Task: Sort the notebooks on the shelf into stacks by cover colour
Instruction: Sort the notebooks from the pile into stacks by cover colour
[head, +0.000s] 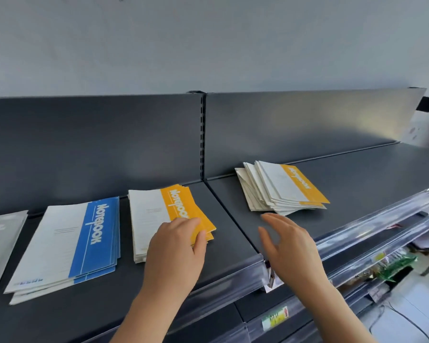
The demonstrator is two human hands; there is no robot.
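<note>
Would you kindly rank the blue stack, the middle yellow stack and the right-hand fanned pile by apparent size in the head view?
Largest: blue stack.
Then the middle yellow stack and fanned pile look about alike. The left hand covers part of the former and the pile lies farther off, so I leave them unranked.

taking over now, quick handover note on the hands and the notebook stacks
Left hand grips the near edge of the yellow stack.
Right hand is open, holds nothing, just short of the unsorted pile.
Done: grey stack, blue stack and yellow stack lie side by side on the shelf.
Left: the unsorted pile, fanned, yellow cover on top, likely needs sorting.
</note>
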